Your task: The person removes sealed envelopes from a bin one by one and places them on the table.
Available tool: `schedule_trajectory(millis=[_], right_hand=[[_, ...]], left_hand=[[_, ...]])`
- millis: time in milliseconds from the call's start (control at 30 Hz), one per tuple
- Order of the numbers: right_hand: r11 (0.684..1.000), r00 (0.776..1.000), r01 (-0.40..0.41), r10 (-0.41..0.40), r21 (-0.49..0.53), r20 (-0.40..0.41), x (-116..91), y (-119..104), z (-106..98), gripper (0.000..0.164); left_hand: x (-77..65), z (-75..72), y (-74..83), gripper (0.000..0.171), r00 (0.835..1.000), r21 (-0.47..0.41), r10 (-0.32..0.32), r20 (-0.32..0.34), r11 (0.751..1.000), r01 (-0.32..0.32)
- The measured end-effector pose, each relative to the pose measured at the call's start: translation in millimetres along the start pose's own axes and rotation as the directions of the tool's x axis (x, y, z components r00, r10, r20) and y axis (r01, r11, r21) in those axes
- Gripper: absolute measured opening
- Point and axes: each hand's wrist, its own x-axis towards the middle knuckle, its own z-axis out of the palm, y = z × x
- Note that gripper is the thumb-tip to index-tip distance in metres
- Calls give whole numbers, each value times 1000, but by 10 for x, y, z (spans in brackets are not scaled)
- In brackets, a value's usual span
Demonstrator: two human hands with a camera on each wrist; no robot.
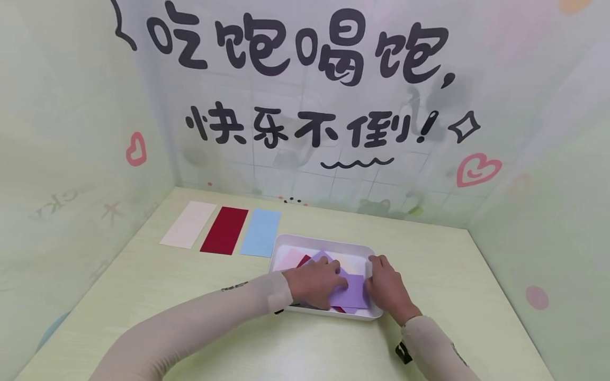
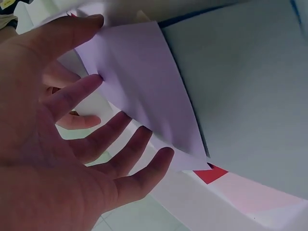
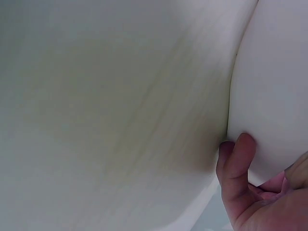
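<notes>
A white tray (image 1: 329,241) holds a loose heap of coloured cards. My left hand (image 1: 314,283) reaches into it from the left, its fingertips touching a purple card (image 1: 356,291). In the left wrist view its thumb and fingers are spread along the edge of the purple card (image 2: 137,82). At the tray's right end my right hand (image 1: 388,286) grips the side wall. The right wrist view has this hand's fingertips (image 3: 243,144) against the tray's white outer wall (image 3: 269,96). Pink and red cards partly show under the purple ones.
Left of the tray lie three separate cards in a row on the pale table (image 1: 190,286): a pale pink card (image 1: 189,225), a dark red card (image 1: 224,230) and a light blue card (image 1: 260,233). Printed curtain walls (image 1: 305,180) enclose the table at the back and sides.
</notes>
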Motion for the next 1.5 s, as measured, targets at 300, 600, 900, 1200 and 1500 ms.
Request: schedule_trajectory(millis=[300, 600, 900, 1200, 1500], right_hand=[[1000, 999, 22, -22, -3, -32, -5, 38, 29, 50], [1000, 999, 21, -21, -3, -37, -22, 61, 45, 50], [1000, 999, 24, -24, 6, -35, -12, 16, 26, 50], [1000, 1000, 12, -12, 9, -29, -9, -26, -23, 50], [1000, 1000, 16, -16, 10, -27, -17, -25, -23, 51]], left_hand=[[-20, -53, -96, 51, 998, -79, -54, -31, 996, 51], [-137, -139, -210, 43, 992, -101, -83, -99, 992, 73], [-493, -235, -468, 46, 964, -138, -120, -237, 986, 89], [-1121, -217, -804, 47, 919, -242, -250, -305, 954, 179], [-1679, 12, -1134, 47, 849, -299, -396, -350, 906, 300]])
